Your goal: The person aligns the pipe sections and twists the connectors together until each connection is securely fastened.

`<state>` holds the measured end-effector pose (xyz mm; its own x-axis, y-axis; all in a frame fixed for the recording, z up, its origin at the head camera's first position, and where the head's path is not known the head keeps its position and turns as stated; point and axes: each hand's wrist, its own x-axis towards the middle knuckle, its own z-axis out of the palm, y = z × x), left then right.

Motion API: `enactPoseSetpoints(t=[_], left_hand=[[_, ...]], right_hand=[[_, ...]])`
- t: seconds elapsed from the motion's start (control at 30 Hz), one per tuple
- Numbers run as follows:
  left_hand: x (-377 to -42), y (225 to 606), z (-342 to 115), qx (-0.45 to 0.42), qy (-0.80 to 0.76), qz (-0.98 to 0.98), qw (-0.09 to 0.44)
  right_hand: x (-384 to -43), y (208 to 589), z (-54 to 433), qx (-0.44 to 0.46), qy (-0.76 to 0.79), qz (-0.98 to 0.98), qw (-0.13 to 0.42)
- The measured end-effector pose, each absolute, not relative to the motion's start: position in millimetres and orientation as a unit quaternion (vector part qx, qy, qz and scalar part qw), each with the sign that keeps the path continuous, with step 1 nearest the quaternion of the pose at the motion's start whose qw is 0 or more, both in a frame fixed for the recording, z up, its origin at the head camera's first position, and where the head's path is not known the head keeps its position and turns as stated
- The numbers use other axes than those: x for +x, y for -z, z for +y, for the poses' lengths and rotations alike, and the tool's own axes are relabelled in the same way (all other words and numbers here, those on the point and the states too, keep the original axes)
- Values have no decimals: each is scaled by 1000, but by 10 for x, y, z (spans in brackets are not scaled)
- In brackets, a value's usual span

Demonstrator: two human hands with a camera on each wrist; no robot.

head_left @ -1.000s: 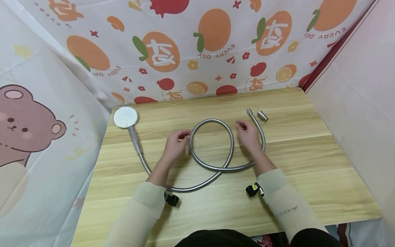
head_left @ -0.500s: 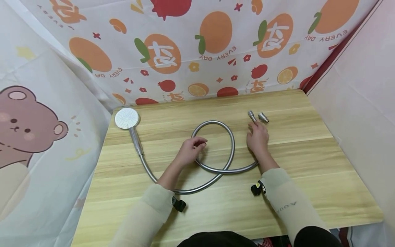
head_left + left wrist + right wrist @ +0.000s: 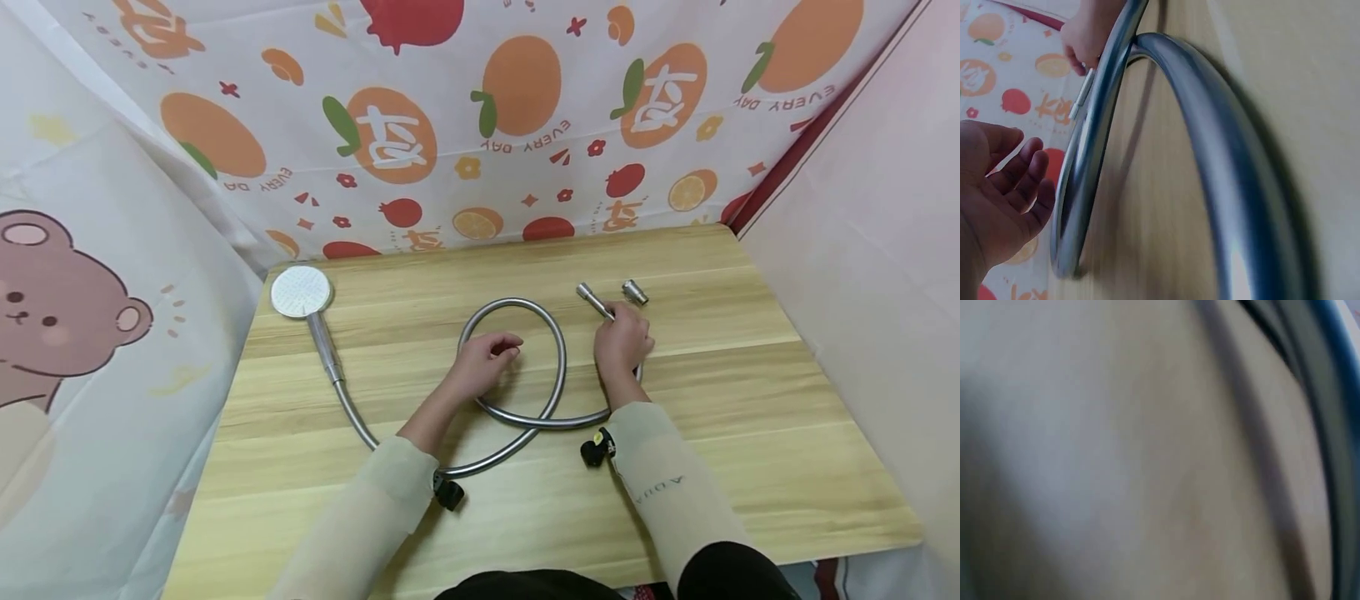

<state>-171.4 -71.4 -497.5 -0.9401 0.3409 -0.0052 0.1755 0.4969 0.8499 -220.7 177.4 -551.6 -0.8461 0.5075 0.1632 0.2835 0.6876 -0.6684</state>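
A metal shower hose (image 3: pixel 513 302) lies in a loop in the middle of the wooden table. My right hand (image 3: pixel 624 340) grips it just below its free end fitting (image 3: pixel 584 291), which points up and left. Over the left side of the loop hovers my left hand (image 3: pixel 487 364), fingers loosely bent and holding nothing. The left wrist view shows that hand (image 3: pixel 1004 187) apart from the hose (image 3: pixel 1088 156). At the table's left lies a round shower head (image 3: pixel 301 292), attached to the hose's other end. The right wrist view is blurred, showing only table and hose (image 3: pixel 1344 394).
A small metal connector (image 3: pixel 634 292) lies beyond my right hand, near the hose's free end. The wooden table (image 3: pixel 750 400) meets a fruit-print cloth (image 3: pixel 465 92) at the back. A bear-print cloth (image 3: pixel 75 292) hangs at the left.
My right hand has moved onto the hose near its free end, gripped it and shifted that end left. The left hand has moved rightward over the loop.
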Motion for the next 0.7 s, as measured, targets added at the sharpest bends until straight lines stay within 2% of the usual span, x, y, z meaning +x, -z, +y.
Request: enactPoseSetpoints(t=[0.23,0.53,0.7], left_hand=[[-1909,4930,-407,189,-447,868,108],[-2193,4818,-34,227,-410,878,97],[-2340,4818,125,241,-392,882,97]], right_hand=[[-2177,5506,1855,-244,-382,-872,185],[-2055,5423,2059,-257,-517,-782,235],[-2012,5459,2234,-278,-581,-730,228]])
